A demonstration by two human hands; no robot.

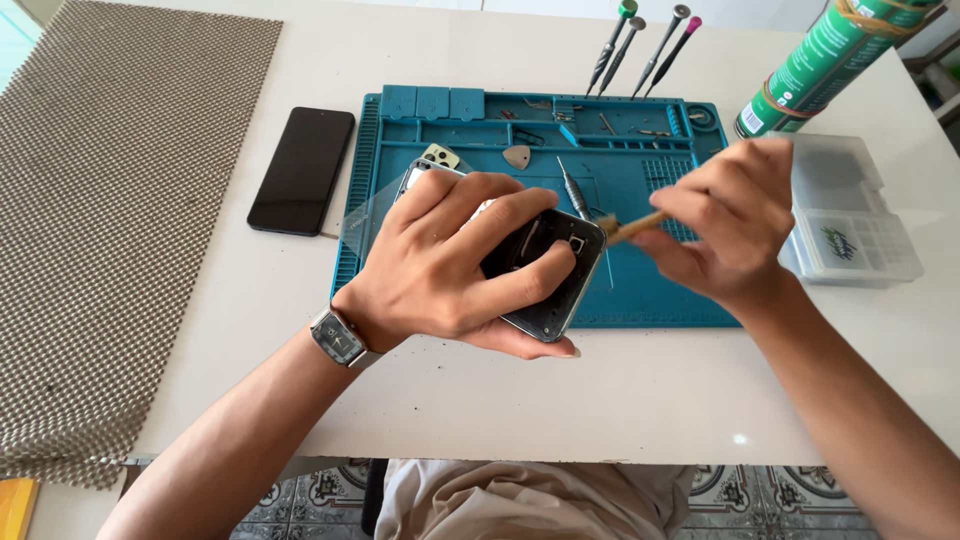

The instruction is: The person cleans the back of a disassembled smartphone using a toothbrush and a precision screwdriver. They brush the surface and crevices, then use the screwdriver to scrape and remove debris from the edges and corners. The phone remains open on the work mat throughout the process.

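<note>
**Opened phone in hand, brush at its corner**

Left hand (450, 260) closed around an opened phone (545, 275), fingers draped over its top face, thumb underneath, held just above the near edge of the blue mat (640, 300). Phone tilted, dark inside showing within a metal frame; back cover evidently already off. Right hand (725, 225) pinched shut on a small wooden-handled brush (632, 228), bristle end touching the upper right corner of the phone.

Judged from this: opening stage done, cleaning of the frame or inner edge under way. Not possible to tell how much of the rim is already cleaned, nor whether any parts have been taken out. No sign of reassembly yet.

Lying on the mat behind the left hand: a pale phone part with camera holes (440, 156), partly hidden; a grey pick (516, 156); a slim screwdriver (572, 188). Small bits in the mat's upper trays, too small to identify. Four more screwdrivers (640, 45) standing upright at the mat's far edge. A clear film sheet (362, 222) overlapping the mat's left edge. A second phone (302, 170), black and whole, flat on the worktop (600, 400) left of the mat, untouched. Green can (830, 60) and clear parts box (850, 210) at right; woven mat (110, 220) at far left.
</note>
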